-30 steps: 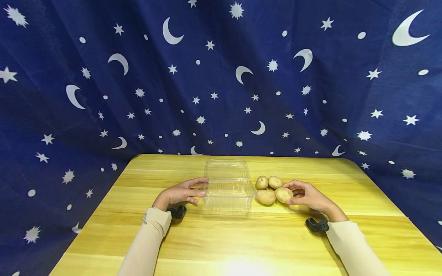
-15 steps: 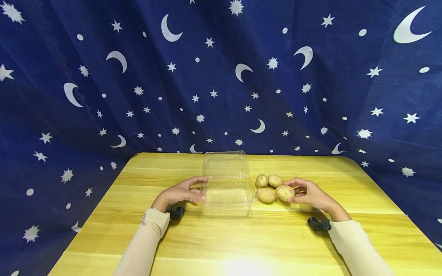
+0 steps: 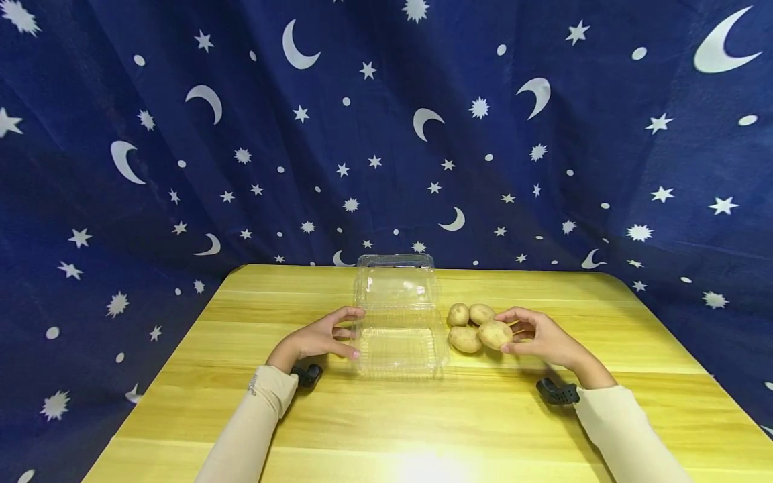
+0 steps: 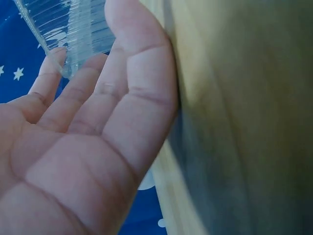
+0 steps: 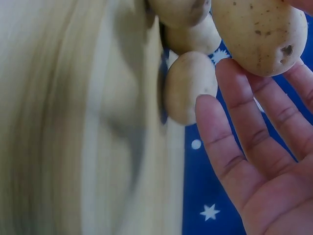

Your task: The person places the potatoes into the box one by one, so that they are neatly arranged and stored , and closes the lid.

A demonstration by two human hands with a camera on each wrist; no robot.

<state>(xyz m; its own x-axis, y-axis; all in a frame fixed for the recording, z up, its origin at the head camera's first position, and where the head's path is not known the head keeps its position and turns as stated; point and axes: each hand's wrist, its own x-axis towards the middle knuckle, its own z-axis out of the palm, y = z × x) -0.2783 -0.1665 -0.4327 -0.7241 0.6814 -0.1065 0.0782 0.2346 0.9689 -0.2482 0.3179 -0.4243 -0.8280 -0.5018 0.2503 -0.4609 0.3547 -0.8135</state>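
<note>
A hinged clear plastic container (image 3: 397,342) stands with its lid (image 3: 395,282) raised at the back, its base tipped toward me. My left hand (image 3: 320,335) holds its left end, thumb at the near side and index finger farther back. In the left wrist view the ribbed plastic (image 4: 80,29) crosses the fingertips; the thumb is out of sight. My right hand (image 3: 543,339) pinches a potato (image 3: 495,334) between thumb and fingers. The right wrist view shows this potato (image 5: 259,34) off the table, with dark specks and a pit.
Left of the held potato lie the other potatoes: one in front (image 3: 465,339), two behind it (image 3: 458,314), (image 3: 482,313). All are close to the container's right side. A wooden table (image 3: 386,416) carries everything. A blue curtain (image 3: 386,134) hangs behind and at both sides.
The container has tipped toward me, its lid rising at the back and more of its floor showing. The right hand's potato has shifted only slightly and looks a little higher.
</note>
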